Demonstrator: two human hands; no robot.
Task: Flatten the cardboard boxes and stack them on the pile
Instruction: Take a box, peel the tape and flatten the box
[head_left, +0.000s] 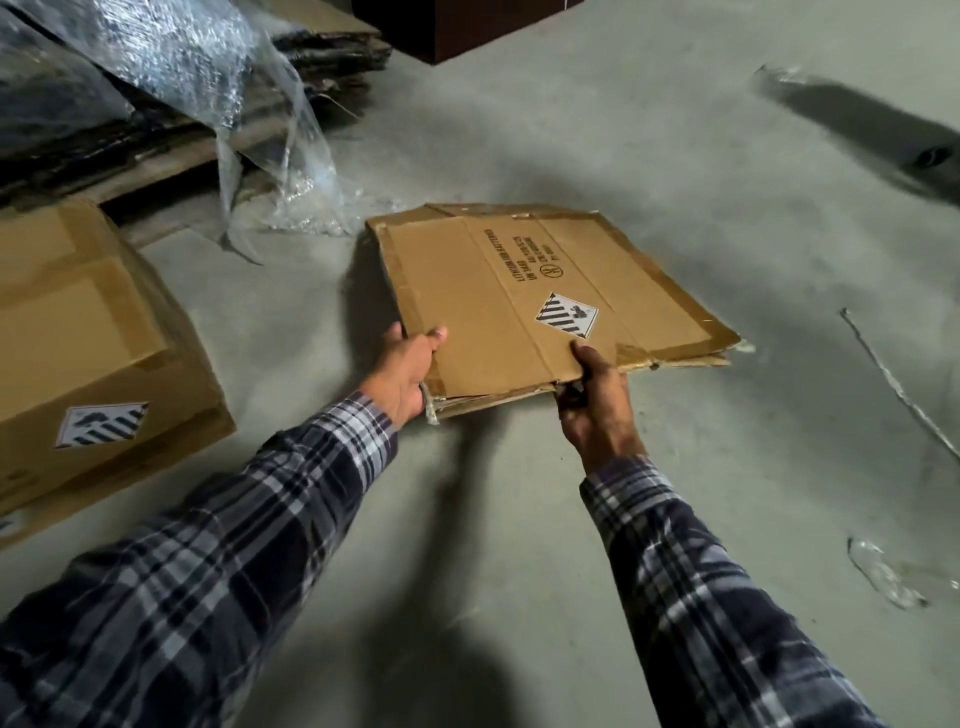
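Observation:
A flattened brown cardboard box (530, 291) with a striped hazard label lies low over the concrete floor in the middle of the view. My left hand (408, 374) grips its near left edge, thumb on top and fingers underneath. My right hand (595, 395) pinches its near edge, thumb on top of the cardboard. A pile of flattened cardboard (171, 140) lies at the upper left, partly covered by clear plastic wrap (218, 67). A whole, still box-shaped carton (88, 343) with the same label stands at the left.
A dark brown cabinet base (467, 26) stands at the top centre. A dark tube-like object (883, 130) lies at the upper right. A thin strip (898, 389) and a scrap of clear plastic (883, 571) lie on the grey floor at the right.

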